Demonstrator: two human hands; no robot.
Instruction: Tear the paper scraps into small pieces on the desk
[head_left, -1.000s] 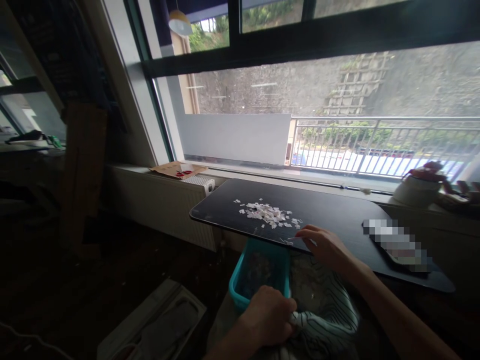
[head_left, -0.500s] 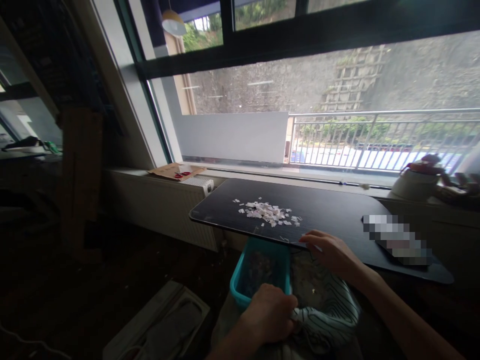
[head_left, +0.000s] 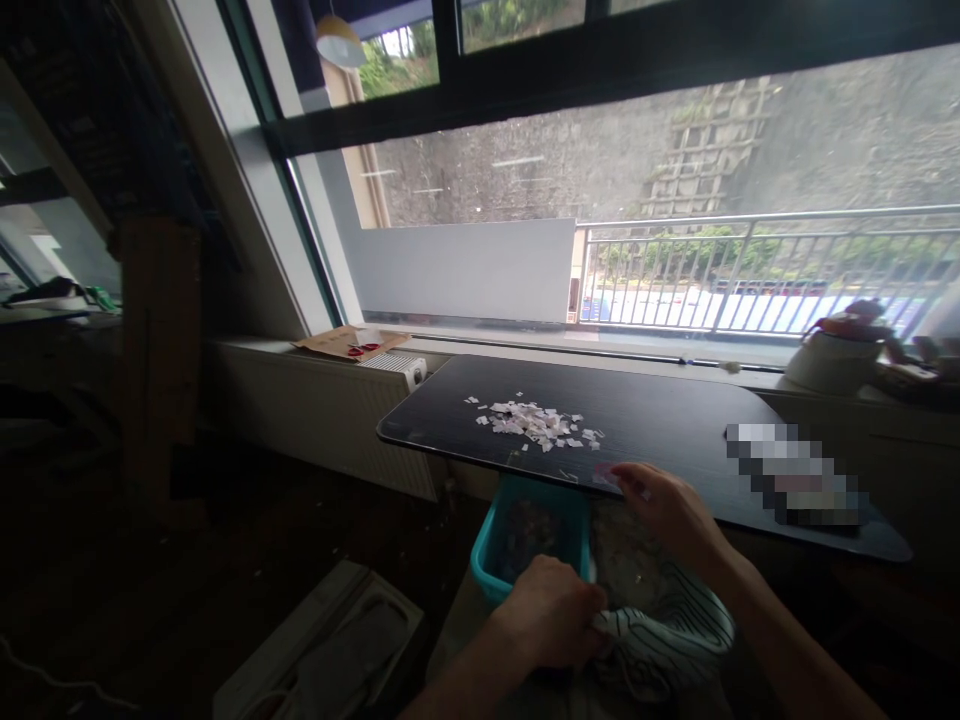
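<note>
My left hand is closed at the near right corner of a teal plastic basket. From its fingers runs a pale cloth with dark wavy lines, gripped at one end. Small scraps, dim in the shade, lie inside the basket. At the front edge of a black tabletop, my right hand pinches a thin, pinkish see-through piece. To its left on the tabletop is a loose heap of small white paper scraps, with a few thin slivers near the edge.
A blurred-out flat object lies at the tabletop's right. Red-handled scissors rest on brown cardboard above a white radiator. An open box stands on the floor at lower left. A window runs behind the table.
My right hand has shifted slightly right, and the pinkish piece now shows at its fingertips. My left hand, the cloth and the basket have moved a little right and the view has tilted slightly.
</note>
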